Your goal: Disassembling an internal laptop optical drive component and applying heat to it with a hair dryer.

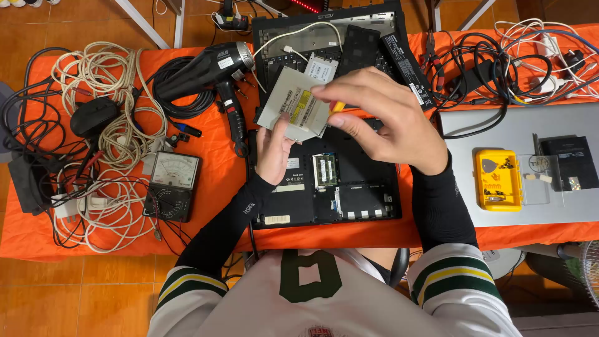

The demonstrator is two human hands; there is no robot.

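Observation:
My left hand (272,151) holds up a flat silver optical drive (292,102) with a yellow and white label, tilted above a black laptop base (355,187) that lies upside down with its memory slot exposed. My right hand (382,118) is over the drive's right edge, its fingers pinched on a small screwdriver with a yellow handle (337,107), mostly hidden by the fingers.
Orange table (212,187). A black heat gun (215,72) and analogue multimeter (173,186) lie to the left among tangled cables (103,93). A second black laptop shell (349,37) is behind. To the right: a silver laptop (518,125), yellow tool case (498,180), more cables (499,62).

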